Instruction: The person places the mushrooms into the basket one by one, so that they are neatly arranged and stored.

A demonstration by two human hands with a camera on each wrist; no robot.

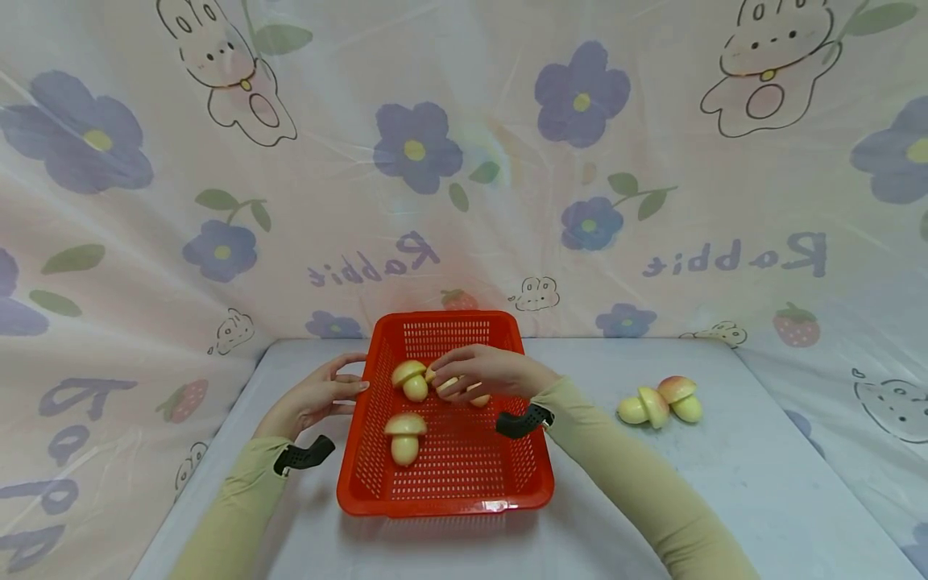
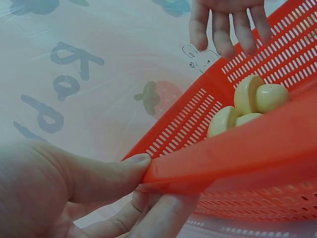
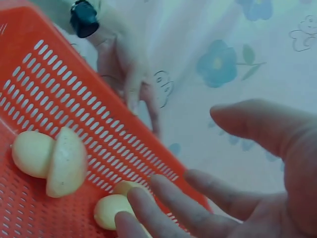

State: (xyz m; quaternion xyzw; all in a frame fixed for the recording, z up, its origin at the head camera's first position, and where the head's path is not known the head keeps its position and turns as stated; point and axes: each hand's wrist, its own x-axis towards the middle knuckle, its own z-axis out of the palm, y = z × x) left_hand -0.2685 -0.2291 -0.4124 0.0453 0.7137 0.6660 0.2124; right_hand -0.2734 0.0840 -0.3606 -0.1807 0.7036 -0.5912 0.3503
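Note:
A red plastic basket (image 1: 435,507) with slotted walls stands on the table. My left hand (image 1: 319,399) pinches its left rim, thumb (image 2: 114,173) on top and fingers underneath in the left wrist view. Over the basket's far half hovers my right hand (image 1: 496,370), fingers loosely spread with nothing held, as the right wrist view confirms. Several yellowish toy mushrooms lie inside: one mushroom (image 1: 415,387) at the far left, another mushroom (image 1: 404,449) nearer the front. More mushroom pieces (image 1: 478,399) show below the right hand, partly hidden by its fingers.
Two more toy mushrooms with reddish caps lie touching on the table to the right, a left one (image 1: 634,411) and a right one (image 1: 686,408). A patterned curtain (image 1: 478,225) with flowers and rabbits hangs behind the white table (image 1: 739,483).

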